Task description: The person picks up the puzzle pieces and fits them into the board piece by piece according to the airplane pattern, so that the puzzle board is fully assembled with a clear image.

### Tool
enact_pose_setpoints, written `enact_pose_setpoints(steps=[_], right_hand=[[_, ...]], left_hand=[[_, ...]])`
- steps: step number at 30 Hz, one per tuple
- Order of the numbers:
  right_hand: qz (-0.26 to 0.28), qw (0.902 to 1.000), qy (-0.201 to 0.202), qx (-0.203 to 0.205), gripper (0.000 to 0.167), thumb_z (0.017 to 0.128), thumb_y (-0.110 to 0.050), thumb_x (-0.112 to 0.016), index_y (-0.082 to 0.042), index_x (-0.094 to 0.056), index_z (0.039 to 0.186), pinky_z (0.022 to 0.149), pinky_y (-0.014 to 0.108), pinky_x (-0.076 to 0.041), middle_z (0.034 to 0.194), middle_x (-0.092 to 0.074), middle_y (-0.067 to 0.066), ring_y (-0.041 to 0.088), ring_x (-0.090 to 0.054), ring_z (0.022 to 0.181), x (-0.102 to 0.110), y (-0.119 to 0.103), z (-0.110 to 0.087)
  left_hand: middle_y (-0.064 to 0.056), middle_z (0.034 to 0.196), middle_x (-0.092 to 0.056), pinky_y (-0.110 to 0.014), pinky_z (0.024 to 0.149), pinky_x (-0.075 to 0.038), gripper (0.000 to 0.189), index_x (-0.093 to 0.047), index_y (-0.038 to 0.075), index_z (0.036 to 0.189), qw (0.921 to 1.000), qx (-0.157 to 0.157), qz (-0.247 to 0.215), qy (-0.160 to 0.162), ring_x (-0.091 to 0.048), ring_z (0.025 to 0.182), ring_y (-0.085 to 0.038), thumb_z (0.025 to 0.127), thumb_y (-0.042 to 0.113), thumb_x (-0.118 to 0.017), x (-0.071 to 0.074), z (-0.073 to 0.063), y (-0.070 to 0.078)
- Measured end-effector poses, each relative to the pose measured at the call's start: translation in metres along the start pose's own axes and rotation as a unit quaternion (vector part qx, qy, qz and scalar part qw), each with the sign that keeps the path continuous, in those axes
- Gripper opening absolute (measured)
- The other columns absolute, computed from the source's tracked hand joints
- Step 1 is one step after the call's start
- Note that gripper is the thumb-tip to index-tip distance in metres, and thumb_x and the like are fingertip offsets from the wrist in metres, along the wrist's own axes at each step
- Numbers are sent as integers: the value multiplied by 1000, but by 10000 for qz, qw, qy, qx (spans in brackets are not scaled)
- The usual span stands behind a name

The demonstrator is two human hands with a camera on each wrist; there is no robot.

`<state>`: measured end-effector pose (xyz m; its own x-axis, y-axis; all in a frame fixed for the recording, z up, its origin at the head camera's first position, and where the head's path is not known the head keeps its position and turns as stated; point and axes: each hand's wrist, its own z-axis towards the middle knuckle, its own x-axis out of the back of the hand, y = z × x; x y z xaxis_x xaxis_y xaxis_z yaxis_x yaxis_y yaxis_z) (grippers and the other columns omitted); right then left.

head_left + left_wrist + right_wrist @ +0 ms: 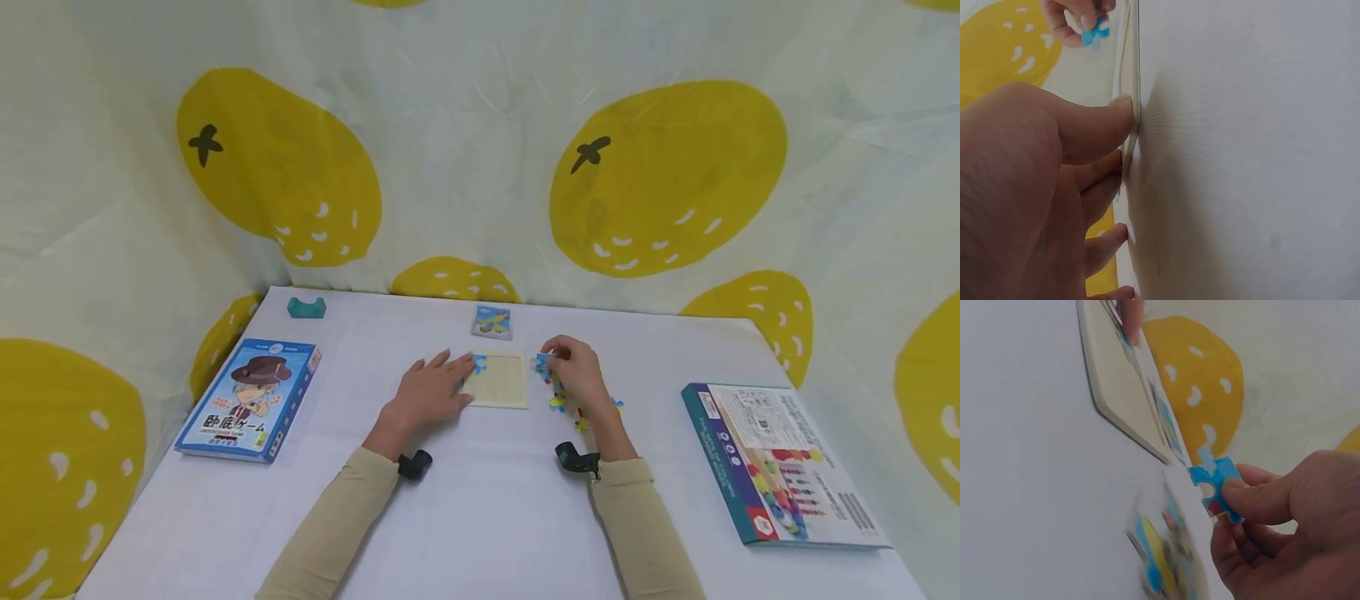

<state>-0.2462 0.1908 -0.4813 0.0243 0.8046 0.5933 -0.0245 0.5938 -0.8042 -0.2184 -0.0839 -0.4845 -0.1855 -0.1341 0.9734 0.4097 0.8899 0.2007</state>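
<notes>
My right hand [576,371] pinches a blue jigsaw puzzle piece [1219,484] with a red patch between thumb and fingers, just right of a shallow wooden puzzle tray [497,403]. In the tray's far left corner lies another blue puzzle piece [480,367]. My left hand [432,392] rests against the tray's left side with its fingers extended; in the left wrist view the thumb [1100,128] touches the rim. Several loose puzzle pieces [557,403], blue, yellow and red, lie on the table beneath and beside my right hand, which partly hides them.
A small airplane picture card [492,322] lies beyond the tray. At the left stand a blue game box [247,400] and a teal curved block [307,308]. A larger boxed set [783,467] lies at the right. A fruit-patterned curtain [465,167] hangs behind the white table.
</notes>
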Motion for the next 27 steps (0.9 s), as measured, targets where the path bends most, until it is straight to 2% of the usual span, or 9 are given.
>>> enact_pose_setpoints(steps=[4, 11, 20, 27], right_hand=[[127, 9999, 15, -105, 14, 94, -5, -60, -10, -71, 101, 67, 31, -43, 91, -57, 9, 23, -51, 79, -14, -4, 3], [248, 9995, 65, -185, 12, 89, -5, -66, -9, -71, 99, 74, 30, -43, 92, -60, 8, 23, -52, 86, -33, -7, 9], [536, 9981, 170, -247, 11, 86, -5, -71, -5, -71, 97, 67, 25, -45, 87, -61, 7, 20, -54, 84, -50, -21, 9], [545, 9976, 405, -141, 9, 83, -8, -74, -6, -73, 92, 69, 25, -46, 84, -67, 10, 21, -60, 81, -65, -27, 11]], left_hand=[[12, 162, -32, -60, 119, -27, 63, -35, 27, 156, 10000, -37, 52, 62, -28, 152, -27, 99, 48, -51, -3, 0, 1], [11, 162, -33, -61, 119, -26, 63, -36, 28, 155, 9999, 70, 81, 62, -28, 152, -27, 98, 49, -52, -3, 1, 1], [12, 163, -29, -61, 120, -25, 65, -33, 29, 156, 9998, 121, 155, -57, -26, 153, -26, 98, 51, -51, -2, 1, -1], [12, 163, -30, -62, 118, -26, 64, -34, 29, 156, 9999, 21, 143, 21, -27, 153, -27, 98, 52, -50, -4, 3, -3]])
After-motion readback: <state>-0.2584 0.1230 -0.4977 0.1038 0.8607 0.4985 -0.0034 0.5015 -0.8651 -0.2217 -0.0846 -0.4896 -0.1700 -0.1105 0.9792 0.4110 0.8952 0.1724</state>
